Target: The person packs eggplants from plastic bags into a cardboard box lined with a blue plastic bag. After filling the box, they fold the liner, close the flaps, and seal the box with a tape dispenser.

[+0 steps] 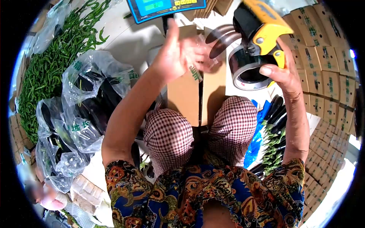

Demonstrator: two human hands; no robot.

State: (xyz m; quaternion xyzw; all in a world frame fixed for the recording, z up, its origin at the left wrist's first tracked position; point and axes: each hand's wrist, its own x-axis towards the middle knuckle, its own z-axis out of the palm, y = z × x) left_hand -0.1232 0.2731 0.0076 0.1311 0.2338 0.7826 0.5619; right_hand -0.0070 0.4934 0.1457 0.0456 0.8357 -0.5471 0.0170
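A cardboard box [183, 99] stands upright between my knees, its two top flaps meeting along a dark centre gap. Over its far part is my left hand [182, 57], fingers spread and partly blurred by motion. Clear tape with green print [195, 73] shows just below those fingers. My right hand [283, 74] is wrapped round a yellow and black tape dispenser [262, 32], raised to the right of the box. A large roll of tape [249, 72] sits in the dispenser, near my right thumb.
Green peppers [49, 79] lie heaped at the left, beside clear bags of eggplants [93, 108]. A blue scale [165, 8] stands beyond the box. Stacked cartons [319, 57] line the right side, with more eggplants [275, 114] by my right knee. Part of another person [51, 197] shows lower left.
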